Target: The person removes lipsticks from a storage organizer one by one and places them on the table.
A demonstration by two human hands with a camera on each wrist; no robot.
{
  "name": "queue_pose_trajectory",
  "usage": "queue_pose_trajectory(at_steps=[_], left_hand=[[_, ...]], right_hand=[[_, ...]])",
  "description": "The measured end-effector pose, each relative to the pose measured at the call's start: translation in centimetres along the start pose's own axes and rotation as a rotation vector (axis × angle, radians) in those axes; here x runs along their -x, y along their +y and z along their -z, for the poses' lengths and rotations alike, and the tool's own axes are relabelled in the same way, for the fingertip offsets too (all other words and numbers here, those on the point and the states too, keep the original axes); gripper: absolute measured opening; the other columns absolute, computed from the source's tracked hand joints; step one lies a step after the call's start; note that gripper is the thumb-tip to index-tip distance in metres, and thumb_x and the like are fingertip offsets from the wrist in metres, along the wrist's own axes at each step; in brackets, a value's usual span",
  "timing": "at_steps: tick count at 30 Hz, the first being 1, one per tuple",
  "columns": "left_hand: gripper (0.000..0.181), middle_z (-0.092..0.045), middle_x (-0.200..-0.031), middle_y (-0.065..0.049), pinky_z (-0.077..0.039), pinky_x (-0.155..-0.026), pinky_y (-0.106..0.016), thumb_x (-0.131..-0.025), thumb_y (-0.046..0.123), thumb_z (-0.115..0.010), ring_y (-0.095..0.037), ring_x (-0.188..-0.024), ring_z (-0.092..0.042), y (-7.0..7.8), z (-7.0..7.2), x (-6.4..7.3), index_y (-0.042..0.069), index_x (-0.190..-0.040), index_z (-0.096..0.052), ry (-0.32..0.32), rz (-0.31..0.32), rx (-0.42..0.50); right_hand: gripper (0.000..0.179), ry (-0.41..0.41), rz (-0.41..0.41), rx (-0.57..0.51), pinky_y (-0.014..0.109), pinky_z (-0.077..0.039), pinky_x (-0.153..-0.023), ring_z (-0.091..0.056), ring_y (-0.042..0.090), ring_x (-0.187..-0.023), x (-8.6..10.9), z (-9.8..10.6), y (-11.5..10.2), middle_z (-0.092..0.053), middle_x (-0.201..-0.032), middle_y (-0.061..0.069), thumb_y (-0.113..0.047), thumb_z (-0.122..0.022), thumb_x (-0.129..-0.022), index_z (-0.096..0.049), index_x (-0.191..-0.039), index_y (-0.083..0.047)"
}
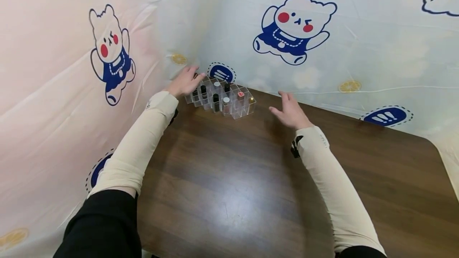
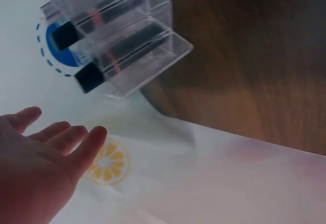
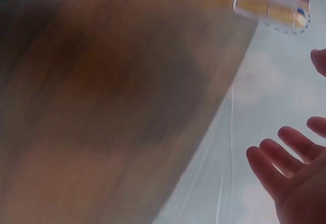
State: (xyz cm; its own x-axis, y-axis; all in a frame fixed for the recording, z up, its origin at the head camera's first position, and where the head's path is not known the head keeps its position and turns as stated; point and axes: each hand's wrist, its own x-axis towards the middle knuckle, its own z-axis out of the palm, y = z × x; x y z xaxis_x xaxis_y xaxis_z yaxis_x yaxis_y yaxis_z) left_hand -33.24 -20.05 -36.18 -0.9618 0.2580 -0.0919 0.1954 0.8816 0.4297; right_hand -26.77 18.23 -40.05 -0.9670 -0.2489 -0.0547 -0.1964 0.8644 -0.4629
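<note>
A clear stepped organizer point(image 1: 236, 112) stands at the back of the table against the cloth, with several lipstick-like tubes in its compartments. Some tubes have black caps point(image 1: 216, 98), others pale ones point(image 1: 226, 100). My left hand point(image 1: 184, 81) is by the organizer's left end, fingers extended. In the left wrist view a gap shows between that hand point(image 2: 46, 170) and the organizer point(image 2: 181, 48). To the right of the organizer hovers my right hand point(image 1: 292, 112), fingers spread and holding nothing. The right wrist view shows this hand point(image 3: 300, 183) apart from the organizer's end point(image 3: 244, 2).
A brown wooden table point(image 1: 222, 178) stretches toward me and to the right. Printed cloth point(image 1: 222, 23) hangs along its back and left sides, close behind the organizer.
</note>
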Motion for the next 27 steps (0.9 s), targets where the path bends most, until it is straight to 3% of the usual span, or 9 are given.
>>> queue_pose_trajectory(at_steps=[5,13,16,22,27], left_hand=[[0.072,-0.011,-0.160,-0.024,-0.012,-0.120,-0.052,-0.103,0.049,-0.023,-0.041,-0.148,-0.011,-0.9,-1.0,0.0,0.004,-0.155,-0.005,0.004,0.023,0.039],[0.075,-0.010,-0.160,-0.026,-0.015,-0.119,-0.053,-0.102,0.052,-0.023,-0.041,-0.147,-0.013,-1.8,-1.8,0.1,0.003,-0.155,-0.005,-0.012,0.068,0.079],[0.080,-0.007,-0.160,-0.025,-0.016,-0.119,-0.053,-0.100,0.056,-0.031,-0.040,-0.148,-0.013,-2.0,-2.0,0.0,0.005,-0.156,-0.005,-0.032,0.057,0.087],[0.105,-0.002,-0.162,-0.019,-0.021,-0.117,-0.054,-0.084,0.073,-0.050,-0.037,-0.147,-0.018,-2.2,-2.6,-0.1,0.013,-0.157,-0.003,-0.077,0.050,0.062],[0.114,-0.005,-0.161,-0.018,-0.025,-0.115,-0.054,-0.077,0.068,-0.065,-0.036,-0.146,-0.022,-2.4,-3.0,0.0,0.016,-0.157,-0.003,-0.075,0.049,0.028]], right_hand=[[0.082,-0.015,0.005,-0.070,0.052,-0.021,-0.117,-0.018,0.037,-0.147,-0.9,-2.1,-1.2,-0.014,-0.160,0.022,-0.041,-0.054,-0.096,-0.009,-0.155,-0.005],[0.082,-0.001,0.049,-0.171,0.048,-0.024,-0.118,-0.024,0.035,-0.146,-2.3,-4.6,-3.9,-0.019,-0.158,0.021,-0.036,-0.058,-0.094,-0.013,-0.154,-0.003],[0.080,0.001,0.067,-0.188,0.049,-0.026,-0.116,-0.027,0.035,-0.143,-2.7,-5.1,-5.0,-0.022,-0.156,0.020,-0.033,-0.059,-0.093,-0.016,-0.154,-0.004],[0.079,0.013,0.086,-0.200,0.048,-0.028,-0.115,-0.031,0.036,-0.140,-3.2,-5.7,-6.6,-0.023,-0.155,0.021,-0.031,-0.058,-0.093,-0.017,-0.153,-0.002],[0.080,0.018,0.059,-0.178,0.046,-0.028,-0.116,-0.029,0.037,-0.141,-3.5,-6.2,-7.2,-0.021,-0.156,0.022,-0.030,-0.058,-0.092,-0.015,-0.153,-0.001]])
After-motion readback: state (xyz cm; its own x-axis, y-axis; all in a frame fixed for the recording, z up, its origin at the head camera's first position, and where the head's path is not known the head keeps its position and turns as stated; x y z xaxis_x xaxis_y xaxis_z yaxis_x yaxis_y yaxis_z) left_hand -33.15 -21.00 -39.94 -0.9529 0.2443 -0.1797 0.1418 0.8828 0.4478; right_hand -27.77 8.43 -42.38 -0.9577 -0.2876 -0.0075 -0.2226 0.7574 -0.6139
